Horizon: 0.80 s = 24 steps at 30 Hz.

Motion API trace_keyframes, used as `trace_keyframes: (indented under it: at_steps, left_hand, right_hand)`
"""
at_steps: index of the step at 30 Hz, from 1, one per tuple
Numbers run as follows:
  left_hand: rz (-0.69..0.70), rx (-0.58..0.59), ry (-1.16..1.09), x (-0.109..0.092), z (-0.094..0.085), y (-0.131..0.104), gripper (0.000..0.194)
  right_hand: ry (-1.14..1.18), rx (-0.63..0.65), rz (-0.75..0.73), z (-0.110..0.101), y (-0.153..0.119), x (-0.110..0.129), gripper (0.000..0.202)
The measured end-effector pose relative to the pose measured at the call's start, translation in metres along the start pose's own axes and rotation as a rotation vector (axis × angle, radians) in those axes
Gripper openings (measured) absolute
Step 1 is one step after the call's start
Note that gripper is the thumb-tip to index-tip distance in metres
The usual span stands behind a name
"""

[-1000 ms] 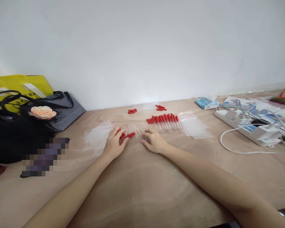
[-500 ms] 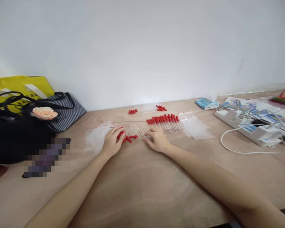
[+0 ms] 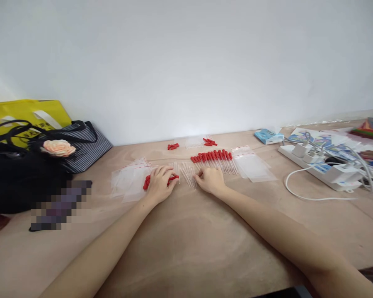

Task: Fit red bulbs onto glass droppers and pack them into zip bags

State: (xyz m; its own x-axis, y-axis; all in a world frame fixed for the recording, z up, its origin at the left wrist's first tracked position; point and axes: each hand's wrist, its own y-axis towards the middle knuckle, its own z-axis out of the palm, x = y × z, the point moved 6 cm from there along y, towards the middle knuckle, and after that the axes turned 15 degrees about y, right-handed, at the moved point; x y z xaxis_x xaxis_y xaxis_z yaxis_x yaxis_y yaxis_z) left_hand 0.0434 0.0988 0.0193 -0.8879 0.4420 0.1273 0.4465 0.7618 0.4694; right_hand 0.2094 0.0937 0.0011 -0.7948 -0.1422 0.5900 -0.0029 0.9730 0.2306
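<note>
My left hand (image 3: 161, 183) lies over a small pile of red rubber dropper bulbs (image 3: 147, 182), fingers stretched forward and thumb apart; its fingertips reach the bulbs, some of which it covers. To its right, thin clear dropper tubes (image 3: 188, 174) lie loosely side by side. Against their right edge rests my right hand (image 3: 210, 180), with fingers curled in and thumb close to the index finger; what is pinched there, if anything, is hidden. Just beyond it runs a row of droppers (image 3: 216, 159), clear tubes with red bulbs fitted on top.
Clear zip bags lie left (image 3: 129, 176) and right (image 3: 253, 163). More red bulbs (image 3: 173, 146) and tubes sit near the wall. A white power strip (image 3: 320, 169) with cables and a blue packet (image 3: 269, 136) are at right. Bags, including a striped one (image 3: 93, 145), stand left.
My left hand has moved right across the red bulbs, uncovering some on its left side. My right hand has shifted slightly right, its fingers now curled tighter.
</note>
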Motion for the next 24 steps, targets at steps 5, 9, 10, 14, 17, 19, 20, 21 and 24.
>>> trace_keyframes:
  at_steps: [5, 9, 10, 14, 17, 19, 20, 21, 24]
  left_hand:
    - [0.033, -0.148, -0.111, -0.009, -0.016, -0.011, 0.017]
    - [0.154, -0.045, -0.319, -0.030, -0.019, -0.026, 0.015]
    - [0.172, -0.004, -0.359, -0.034, -0.018, -0.030, 0.015]
    - [0.138, 0.038, -0.401, -0.035, -0.014, -0.036, 0.017]
    - [0.106, -0.033, -0.400, -0.030, -0.016, -0.034, 0.023]
    - [0.102, -0.059, -0.418, -0.028, -0.018, -0.032, 0.022]
    - [0.100, -0.059, -0.436, -0.028, -0.018, -0.032, 0.021]
    - [0.092, -0.053, -0.458, -0.028, -0.018, -0.031, 0.019]
    - [-0.004, 0.004, -0.588, -0.027, -0.015, -0.034, 0.013]
  right_hand:
    - [-0.047, 0.085, 0.165, 0.005, 0.014, 0.005, 0.030]
    - [-0.038, 0.100, 0.202, 0.005, 0.022, 0.009, 0.026]
    - [-0.032, 0.107, 0.206, 0.005, 0.023, 0.009, 0.025]
    - [-0.012, 0.112, 0.195, 0.005, 0.025, 0.010, 0.024]
    - [0.005, 0.088, 0.131, -0.002, 0.021, 0.011, 0.024]
    - [0.025, 0.074, 0.062, -0.008, 0.015, 0.010, 0.023]
    - [0.048, 0.066, 0.002, -0.011, 0.011, 0.009, 0.021]
    - [0.081, 0.059, -0.073, -0.014, 0.006, 0.009, 0.019]
    - [0.217, 0.067, -0.343, -0.022, -0.016, 0.006, 0.013]
